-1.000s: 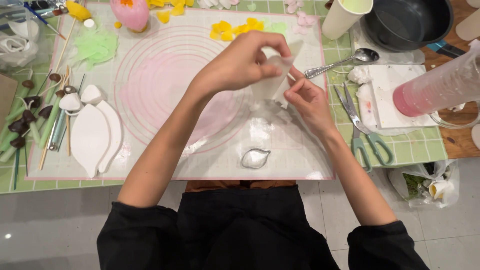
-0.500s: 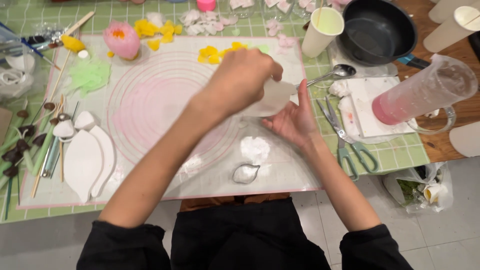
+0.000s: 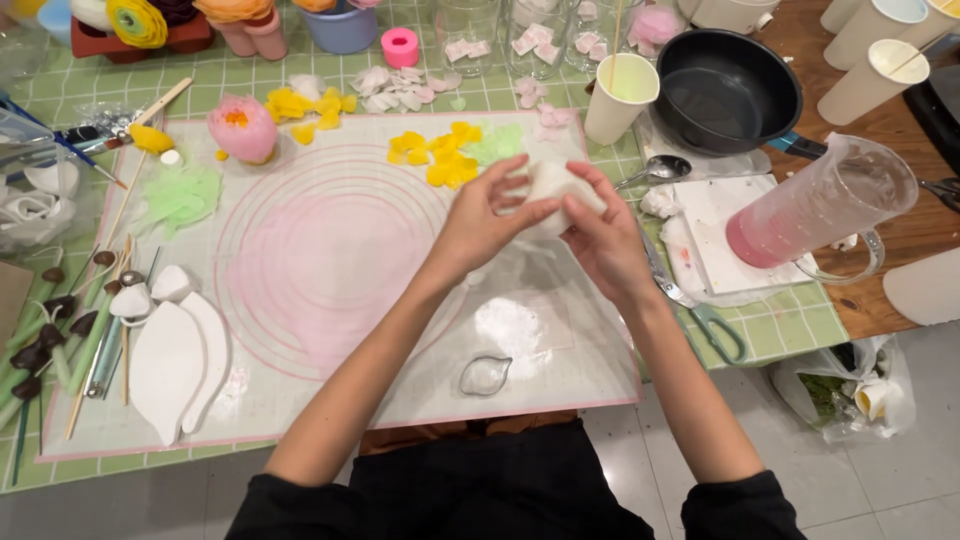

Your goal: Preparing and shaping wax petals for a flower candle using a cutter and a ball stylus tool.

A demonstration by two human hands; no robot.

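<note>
Both hands up over the silicone mat, forearms angled in. Left hand & right hand hold a white lump of clay between them, fingers curled and clamped on it. Below: leaf-shaped cutter on a powder patch. Scissors just right of the right wrist; yellow petals left of the lump.

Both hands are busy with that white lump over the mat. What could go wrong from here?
1. The tilted measuring jug of pink liquid leans beside the right hand; an elbow nudge might spill it.
2. The scissors lie just under the right wrist.
3. The white lump, pinched with the left hand, could drop onto the yellow petals.
</note>
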